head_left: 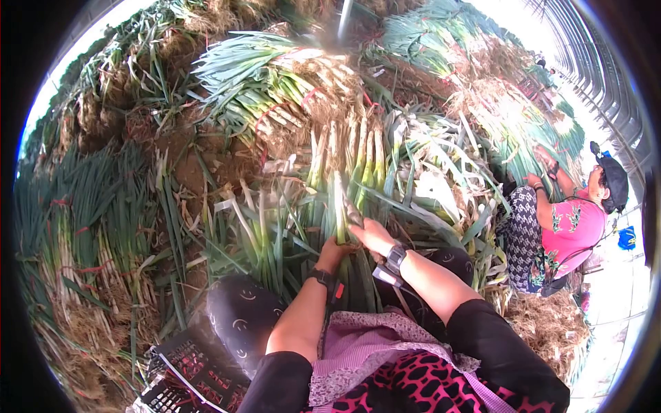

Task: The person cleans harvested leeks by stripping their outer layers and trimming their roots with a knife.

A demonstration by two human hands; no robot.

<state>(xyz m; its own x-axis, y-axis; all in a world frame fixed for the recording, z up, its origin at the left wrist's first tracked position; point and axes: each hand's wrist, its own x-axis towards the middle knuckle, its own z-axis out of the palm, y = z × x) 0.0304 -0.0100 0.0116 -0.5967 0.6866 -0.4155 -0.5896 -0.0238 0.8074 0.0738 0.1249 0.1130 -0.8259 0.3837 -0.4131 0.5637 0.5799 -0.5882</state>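
Observation:
My left hand [333, 250] grips a green onion stalk [338, 206] low on its stem, holding it upright over the pile. My right hand [372, 233] is closed on the same stalk, fingers at its side where the outer leaves hang. Both wrists wear dark bands. More loose green onions [275, 234] lie spread in front of my knees.
Tied bundles of green onions [275, 89] with roots are heaped all around on the soil. A black plastic crate [186, 375] sits at my lower left. Another person in a pink top [571, 224] sits at the right, working on onions. Dry peelings [551, 323] pile beside them.

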